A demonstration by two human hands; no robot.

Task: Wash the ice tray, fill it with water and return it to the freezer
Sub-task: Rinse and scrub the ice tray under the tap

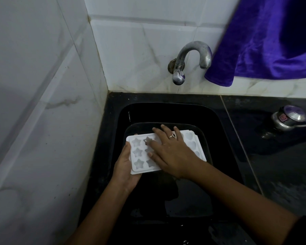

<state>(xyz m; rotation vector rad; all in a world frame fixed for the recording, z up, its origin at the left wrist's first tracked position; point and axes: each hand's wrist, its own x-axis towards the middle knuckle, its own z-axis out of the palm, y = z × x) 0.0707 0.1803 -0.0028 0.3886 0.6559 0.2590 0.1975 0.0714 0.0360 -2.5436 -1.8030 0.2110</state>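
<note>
A white ice tray (139, 157) with star and heart moulds is held level over the black sink (224, 131). My left hand (125, 167) grips the tray's left end from below, thumb on the rim. Flat across the middle of the tray lies my right hand (170, 149), fingers spread over the moulds and a ring on one finger. It hides the centre cells. A steel tap (193, 59) curves out of the tiled wall above the sink; no water runs from it.
White tiled walls close in at the left and back. A blue cloth (265, 41) hangs at the upper right beside the tap. On the black counter at the right sits a pressure cooker lid (290, 119).
</note>
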